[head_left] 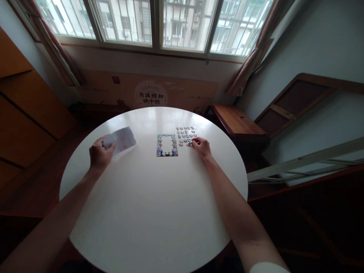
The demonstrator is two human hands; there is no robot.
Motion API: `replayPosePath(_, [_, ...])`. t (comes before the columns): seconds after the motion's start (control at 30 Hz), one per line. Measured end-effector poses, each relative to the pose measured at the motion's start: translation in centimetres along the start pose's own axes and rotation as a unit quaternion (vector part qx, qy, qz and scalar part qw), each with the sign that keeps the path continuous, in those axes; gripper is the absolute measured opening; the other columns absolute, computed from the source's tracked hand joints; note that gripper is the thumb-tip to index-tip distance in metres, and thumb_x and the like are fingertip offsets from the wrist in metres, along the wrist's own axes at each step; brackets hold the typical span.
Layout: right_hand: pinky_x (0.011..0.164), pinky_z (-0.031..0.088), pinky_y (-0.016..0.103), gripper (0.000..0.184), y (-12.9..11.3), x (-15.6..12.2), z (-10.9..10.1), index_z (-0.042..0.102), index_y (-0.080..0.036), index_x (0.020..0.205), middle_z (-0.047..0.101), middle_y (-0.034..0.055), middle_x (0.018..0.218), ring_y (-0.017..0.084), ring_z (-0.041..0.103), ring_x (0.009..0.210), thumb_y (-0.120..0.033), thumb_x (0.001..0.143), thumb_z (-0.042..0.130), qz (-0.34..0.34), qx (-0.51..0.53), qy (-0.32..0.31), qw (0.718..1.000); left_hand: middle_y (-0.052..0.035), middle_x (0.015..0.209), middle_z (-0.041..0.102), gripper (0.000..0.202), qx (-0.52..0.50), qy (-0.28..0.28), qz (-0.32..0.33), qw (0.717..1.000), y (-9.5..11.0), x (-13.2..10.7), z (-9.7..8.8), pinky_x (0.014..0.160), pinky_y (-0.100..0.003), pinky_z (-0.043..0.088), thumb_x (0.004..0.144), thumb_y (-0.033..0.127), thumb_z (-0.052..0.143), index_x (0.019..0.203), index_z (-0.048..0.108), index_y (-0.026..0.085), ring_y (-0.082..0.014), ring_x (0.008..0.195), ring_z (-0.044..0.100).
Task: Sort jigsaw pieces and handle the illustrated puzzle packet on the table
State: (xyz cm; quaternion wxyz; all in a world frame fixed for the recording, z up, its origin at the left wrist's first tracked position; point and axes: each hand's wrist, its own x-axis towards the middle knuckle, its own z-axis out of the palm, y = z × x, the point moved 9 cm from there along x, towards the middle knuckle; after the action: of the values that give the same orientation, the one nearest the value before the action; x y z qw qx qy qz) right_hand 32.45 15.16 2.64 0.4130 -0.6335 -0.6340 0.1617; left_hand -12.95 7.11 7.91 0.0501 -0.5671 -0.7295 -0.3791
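I see the loose puzzle pieces (186,135) spread in a small cluster on the round white table (153,212), toward its far side and just right of centre. My right hand (201,146) rests at the near right edge of that cluster, its fingertips (193,141) pinched together on one of the pieces. Just left of the cluster lies the puzzle frame (167,145), a rectangular border already joined, its middle open to the bare tabletop. Well apart on the left, my left hand (99,154) grips a pale plastic bag (121,139) by its near end, fingers curled around it, the rest of the bag lying on the table. Beyond the table I see a window (155,22) with curtains (250,64) at both sides and a low wooden stand (236,121) to the right
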Motion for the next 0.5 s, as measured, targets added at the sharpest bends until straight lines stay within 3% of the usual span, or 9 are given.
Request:
replayPosePath(0.07, [0.068, 0.049, 0.028, 0.019, 0.0, 0.0, 0.0, 0.072, -0.02, 0.083, 0.072, 0.0025, 0.078, 0.015, 0.061, 0.063, -0.024, 0.073, 0.056, 0.001, 0.001, -0.001, 1.0, -0.0142, 0.102, 0.062, 0.033, 0.015, 0.058, 0.048, 0.997, 1.0, 0.6, -1.6, 0.087, -0.033, 0.048, 0.084, 0.024, 0.051, 0.109, 0.066, 0.007, -0.0214, 0.091, 0.059])
replayPosePath(0.13, [0.068, 0.049, 0.028, 0.019, 0.1, 0.0, 0.0, 0.072, -0.02, 0.083, 0.072, 0.0025, 0.079, 0.015, 0.061, 0.063, -0.024, 0.073, 0.056, 0.0, 0.003, -0.001, 1.0, -0.0154, 0.113, 0.058, 0.037, 0.047, 0.068, 0.118, 0.99, 2.5, 0.8, -2.1, 0.092, -0.033, 0.045, 0.089, 0.022, 0.041, 0.115, 0.064, 0.009, -0.0219, 0.101, 0.057])
replayPosePath(0.2, [0.068, 0.049, 0.028, 0.02, 0.2, 0.0, 0.1, 0.072, -0.019, 0.084, 0.072, 0.0026, 0.078, 0.015, 0.061, 0.064, -0.024, 0.074, 0.056, 0.001, 0.006, -0.002, 1.0, -0.0155, 0.123, 0.055, 0.042, 0.113, 0.01, 0.171, 0.979, 3.6, 0.7, -0.8, 0.097, -0.038, 0.04, 0.09, 0.024, 0.039, 0.125, 0.058, 0.012, -0.0256, 0.111, 0.053])
replayPosePath(0.33, [0.068, 0.049, 0.028, 0.019, 0.4, 0.0, 0.3, 0.071, -0.019, 0.084, 0.072, 0.0027, 0.079, 0.015, 0.061, 0.065, -0.025, 0.074, 0.056, 0.0, 0.011, -0.004, 1.0, -0.0154, 0.133, 0.053, 0.059, 0.197, -0.197, 0.197, 0.94, 3.2, -0.8, 3.9, 0.099, -0.044, 0.037, 0.084, 0.049, 0.049, 0.132, 0.05, 0.015, -0.0322, 0.119, 0.049])
replayPosePath(0.4, [0.068, 0.049, 0.028, 0.019, 0.4, 0.0, 0.3, 0.071, -0.02, 0.084, 0.072, 0.0026, 0.079, 0.015, 0.062, 0.065, -0.026, 0.074, 0.056, -0.002, 0.01, -0.003, 1.0, -0.0128, 0.137, 0.051, 0.057, 0.2, -0.231, 0.199, 0.931, 2.8, -1.5, 4.7, 0.098, -0.042, 0.038, 0.086, 0.053, 0.045, 0.129, 0.054, 0.018, -0.031, 0.121, 0.049])
replayPosePath(0.5, [0.068, 0.05, 0.028, 0.019, 0.4, 0.1, 0.4, 0.071, -0.02, 0.084, 0.072, 0.0023, 0.078, 0.015, 0.062, 0.065, -0.025, 0.074, 0.056, -0.002, 0.011, -0.003, 1.0, -0.0098, 0.136, 0.052, 0.046, 0.203, -0.232, 0.192, 0.932, 2.1, -2.0, 4.8, 0.098, -0.041, 0.038, 0.089, 0.049, 0.04, 0.119, 0.062, 0.022, -0.0293, 0.121, 0.05])
